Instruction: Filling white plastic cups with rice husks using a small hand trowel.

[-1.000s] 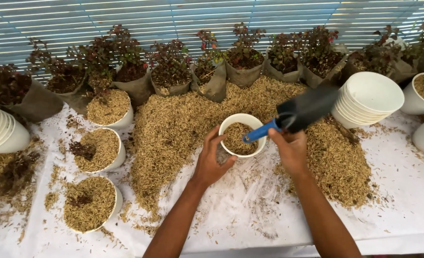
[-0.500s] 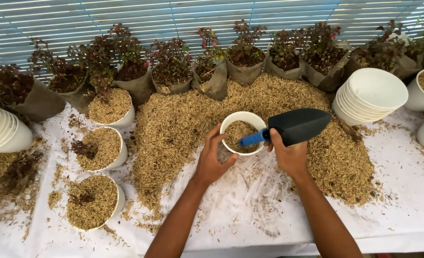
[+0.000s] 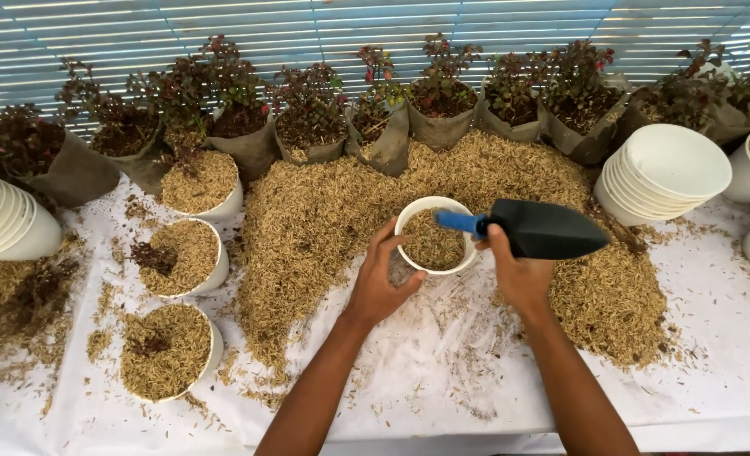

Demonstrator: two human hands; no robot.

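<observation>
The white pot (image 3: 432, 239) stands on the white-covered surface (image 3: 442, 371) at the near edge of the husk pile (image 3: 375, 203), roughly half full of husk. The left hand (image 3: 381, 283) cups its left wall, fingers curled around the rim. The right hand (image 3: 519, 272) grips the blue handle of a black trowel (image 3: 544, 230), blade level and pointing right, over the pile. For clean filling, hold the pot braced and tip each load over its centre. Filled pots (image 3: 185, 257) sit left; stacked empties (image 3: 666, 173) sit right.
</observation>
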